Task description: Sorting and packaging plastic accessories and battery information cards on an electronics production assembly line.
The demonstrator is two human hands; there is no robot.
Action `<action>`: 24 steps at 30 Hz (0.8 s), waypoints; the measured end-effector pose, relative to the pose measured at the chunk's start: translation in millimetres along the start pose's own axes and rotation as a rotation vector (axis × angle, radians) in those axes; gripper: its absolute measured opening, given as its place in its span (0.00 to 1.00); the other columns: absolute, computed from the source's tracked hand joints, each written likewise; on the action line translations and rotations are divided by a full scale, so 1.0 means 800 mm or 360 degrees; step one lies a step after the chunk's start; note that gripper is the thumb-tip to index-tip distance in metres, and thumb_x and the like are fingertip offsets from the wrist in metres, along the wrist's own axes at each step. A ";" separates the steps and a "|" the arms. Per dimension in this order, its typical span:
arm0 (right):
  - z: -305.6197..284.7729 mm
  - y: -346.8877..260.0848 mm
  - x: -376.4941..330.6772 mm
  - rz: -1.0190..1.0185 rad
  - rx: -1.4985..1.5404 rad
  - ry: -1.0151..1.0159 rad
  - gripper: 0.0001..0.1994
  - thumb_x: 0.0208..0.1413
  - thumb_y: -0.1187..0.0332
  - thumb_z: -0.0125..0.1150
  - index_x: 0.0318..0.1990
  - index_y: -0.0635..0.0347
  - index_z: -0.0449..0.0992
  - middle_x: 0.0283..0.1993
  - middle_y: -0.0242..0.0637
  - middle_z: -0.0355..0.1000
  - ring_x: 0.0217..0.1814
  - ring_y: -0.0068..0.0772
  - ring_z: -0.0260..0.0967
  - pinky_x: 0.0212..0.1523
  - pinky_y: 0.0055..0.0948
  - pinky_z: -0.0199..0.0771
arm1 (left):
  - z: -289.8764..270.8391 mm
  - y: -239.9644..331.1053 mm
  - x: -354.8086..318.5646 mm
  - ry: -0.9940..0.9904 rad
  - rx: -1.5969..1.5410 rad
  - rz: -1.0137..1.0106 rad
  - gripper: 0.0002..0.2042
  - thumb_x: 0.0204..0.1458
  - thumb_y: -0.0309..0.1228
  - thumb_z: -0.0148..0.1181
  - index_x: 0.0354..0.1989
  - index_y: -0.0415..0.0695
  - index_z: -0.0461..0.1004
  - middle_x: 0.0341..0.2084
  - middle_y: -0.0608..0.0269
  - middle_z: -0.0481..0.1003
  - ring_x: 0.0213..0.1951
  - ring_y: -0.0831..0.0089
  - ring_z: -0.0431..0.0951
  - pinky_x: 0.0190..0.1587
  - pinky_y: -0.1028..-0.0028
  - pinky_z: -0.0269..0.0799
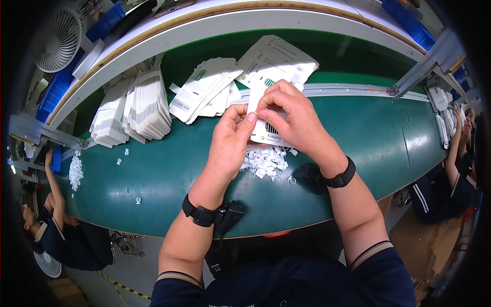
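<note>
Forearms [186,235] in dark blue short sleeves [381,266] rise from the lower edge of the frame. A black wristband [202,211] circles the left wrist, with a black device [230,217] beside it; another black band [341,174] circles the right. Below the middle of the frame, a heap of small white loops [265,162] lies on the green table [169,179]. Just above it, near the centre, both hands hold a flat white packet [262,135] above the tabletop. The left hand [232,138] pinches its left edge, thumb against curled fingers. The right hand [296,120] is curled over its right side, thumb and forefinger nearly together close to the left thumb; whether a small piece sits between those tips, I cannot tell.

Left of centre, a few single loops [138,201] lie scattered, and a second heap [75,173] sits near the table's left end. Beyond the hands, white packets lie in a loose pile [202,92] and a larger overlapping one [279,56], with upright rows [146,110] at upper left. A metal rail [353,90] crosses behind, below a white shelf [225,33]. Co-workers sit at the far left [76,240] and far right [445,189], and a white fan [59,41] stands at upper left.
</note>
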State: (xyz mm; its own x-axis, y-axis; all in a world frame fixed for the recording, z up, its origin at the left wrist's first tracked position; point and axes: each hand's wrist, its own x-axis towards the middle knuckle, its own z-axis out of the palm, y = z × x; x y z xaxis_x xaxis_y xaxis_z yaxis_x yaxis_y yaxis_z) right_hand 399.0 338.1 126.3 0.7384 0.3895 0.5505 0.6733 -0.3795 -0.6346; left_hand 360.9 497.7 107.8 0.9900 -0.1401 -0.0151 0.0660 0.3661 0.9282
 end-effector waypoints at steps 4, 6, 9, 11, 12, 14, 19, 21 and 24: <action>0.006 0.002 0.000 0.0022 0.0054 0.0159 0.04 0.47 0.75 0.63 0.31 0.60 0.74 0.34 0.38 0.67 0.37 0.38 0.68 0.37 0.33 0.70 | 0.000 0.000 0.000 -0.0054 -0.0033 0.0005 0.12 0.63 0.33 0.48 0.47 0.36 0.66 0.36 0.59 0.74 0.35 0.75 0.77 0.34 0.72 0.80; 0.006 0.002 0.000 0.0096 0.0089 0.0198 0.04 0.48 0.75 0.63 0.31 0.61 0.74 0.34 0.38 0.67 0.36 0.37 0.69 0.37 0.32 0.71 | 0.002 0.000 0.000 -0.0058 -0.0017 0.0005 0.12 0.63 0.33 0.48 0.47 0.36 0.66 0.36 0.58 0.73 0.36 0.75 0.77 0.35 0.72 0.80; 0.005 0.002 0.001 0.0167 0.0106 0.0244 0.04 0.48 0.75 0.63 0.31 0.62 0.74 0.34 0.38 0.67 0.35 0.36 0.70 0.36 0.30 0.72 | 0.004 0.000 -0.001 -0.0062 0.0006 0.0006 0.12 0.63 0.32 0.47 0.48 0.35 0.66 0.38 0.57 0.73 0.36 0.74 0.77 0.35 0.72 0.80; 0.004 0.001 0.001 0.0166 0.0085 0.0250 0.04 0.49 0.76 0.63 0.31 0.63 0.74 0.34 0.38 0.67 0.34 0.35 0.71 0.35 0.30 0.72 | 0.004 0.001 -0.001 -0.0065 0.0010 0.0007 0.13 0.63 0.32 0.47 0.48 0.35 0.66 0.38 0.57 0.73 0.36 0.74 0.77 0.35 0.72 0.80; 0.003 0.001 0.001 0.0136 0.0150 0.0228 0.04 0.49 0.76 0.63 0.31 0.62 0.74 0.34 0.38 0.67 0.34 0.36 0.70 0.36 0.30 0.72 | 0.003 0.001 -0.001 -0.0068 -0.0008 0.0010 0.13 0.63 0.32 0.47 0.48 0.35 0.66 0.38 0.57 0.73 0.36 0.74 0.77 0.35 0.72 0.80; 0.004 -0.001 0.000 0.0105 0.0216 0.0205 0.04 0.48 0.76 0.63 0.31 0.62 0.74 0.34 0.38 0.67 0.35 0.36 0.70 0.36 0.30 0.72 | 0.002 0.002 -0.001 -0.0070 -0.0025 0.0014 0.13 0.63 0.32 0.47 0.48 0.35 0.66 0.38 0.57 0.73 0.36 0.74 0.77 0.36 0.72 0.80; 0.008 0.001 -0.001 0.0038 0.0008 0.0216 0.04 0.47 0.75 0.64 0.31 0.60 0.74 0.33 0.37 0.67 0.37 0.38 0.68 0.37 0.33 0.69 | 0.000 0.000 -0.001 -0.0068 -0.0032 0.0013 0.13 0.62 0.32 0.49 0.47 0.34 0.66 0.37 0.57 0.73 0.36 0.74 0.77 0.35 0.73 0.80; 0.008 0.001 -0.001 0.0065 -0.0001 0.0217 0.04 0.47 0.75 0.64 0.30 0.60 0.74 0.32 0.37 0.67 0.37 0.38 0.68 0.37 0.33 0.69 | -0.003 -0.001 -0.002 -0.0079 0.0007 0.0011 0.12 0.62 0.32 0.50 0.48 0.35 0.66 0.38 0.57 0.74 0.37 0.74 0.78 0.36 0.72 0.80; 0.010 0.002 -0.001 0.0087 -0.0009 0.0216 0.04 0.47 0.75 0.64 0.30 0.59 0.74 0.32 0.37 0.67 0.37 0.39 0.67 0.38 0.34 0.69 | -0.002 0.001 -0.004 -0.0060 0.0074 0.0028 0.12 0.61 0.31 0.50 0.48 0.36 0.67 0.39 0.57 0.74 0.38 0.73 0.78 0.38 0.71 0.80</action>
State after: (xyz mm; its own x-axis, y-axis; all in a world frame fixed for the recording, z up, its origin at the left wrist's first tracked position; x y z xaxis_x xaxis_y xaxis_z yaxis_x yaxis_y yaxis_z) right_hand 399.0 343.8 120.9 0.7722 0.2509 0.5837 0.6317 -0.4021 -0.6628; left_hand 357.9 499.7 108.0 0.9855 -0.1690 0.0146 0.0419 0.3257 0.9446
